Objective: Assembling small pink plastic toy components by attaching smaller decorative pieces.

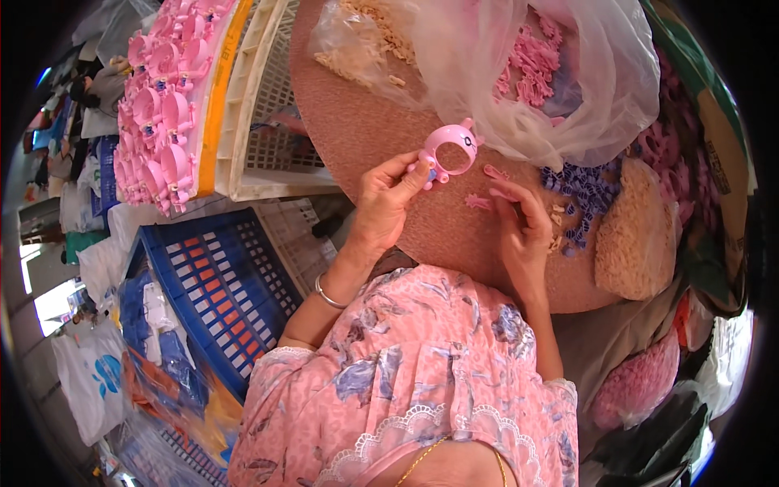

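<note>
My left hand [385, 199] pinches a pink plastic animal-shaped toy [441, 135] between thumb and fingers. The toy has a big round opening, small ears, a dark printed face detail and a bit of blue near its lower end. Over the round table [430, 231], my right hand [526, 223] is lowered with fingers extended and thumb apart, and I see nothing held in it. Close to its fingertips lie a small pink plastic piece [479, 200] and another pink piece [496, 172].
Blue parts [580, 195] and a bag of beige parts [637, 235] sit at the right. A clear bag [604, 122] with pink parts spreads across the back. At left, pink toys [166, 114] fill a tray beside a white crate [243, 162]; a blue basket [219, 284] stands nearer.
</note>
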The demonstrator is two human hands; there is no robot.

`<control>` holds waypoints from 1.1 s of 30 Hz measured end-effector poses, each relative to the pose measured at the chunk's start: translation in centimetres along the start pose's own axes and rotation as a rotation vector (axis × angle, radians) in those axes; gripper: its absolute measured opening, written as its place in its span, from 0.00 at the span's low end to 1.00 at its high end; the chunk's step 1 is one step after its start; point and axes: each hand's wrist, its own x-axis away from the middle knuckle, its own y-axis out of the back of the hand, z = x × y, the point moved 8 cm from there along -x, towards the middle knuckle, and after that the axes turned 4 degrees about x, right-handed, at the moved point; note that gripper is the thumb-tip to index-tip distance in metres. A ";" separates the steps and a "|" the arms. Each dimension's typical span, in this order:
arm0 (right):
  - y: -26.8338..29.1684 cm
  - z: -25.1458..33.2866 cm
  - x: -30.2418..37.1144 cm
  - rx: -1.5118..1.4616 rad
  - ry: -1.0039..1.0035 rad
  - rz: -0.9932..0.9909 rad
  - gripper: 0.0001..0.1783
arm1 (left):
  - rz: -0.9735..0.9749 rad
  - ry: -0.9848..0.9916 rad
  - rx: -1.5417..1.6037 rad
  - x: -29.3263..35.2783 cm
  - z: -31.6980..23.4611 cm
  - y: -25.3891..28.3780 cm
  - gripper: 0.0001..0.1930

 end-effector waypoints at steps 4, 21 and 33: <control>-0.6 -1.0 0.6 -0.210 -0.096 0.115 0.13 | -0.003 -0.020 -0.044 0.2 -0.2 -0.5 0.14; -2.6 -0.8 0.3 -0.294 -0.160 0.121 0.07 | -0.015 -0.065 -0.200 0.6 0.2 -0.9 0.13; -1.8 0.3 0.7 0.037 -0.107 -0.072 0.20 | 0.046 -0.223 -0.664 1.5 -2.0 -2.0 0.11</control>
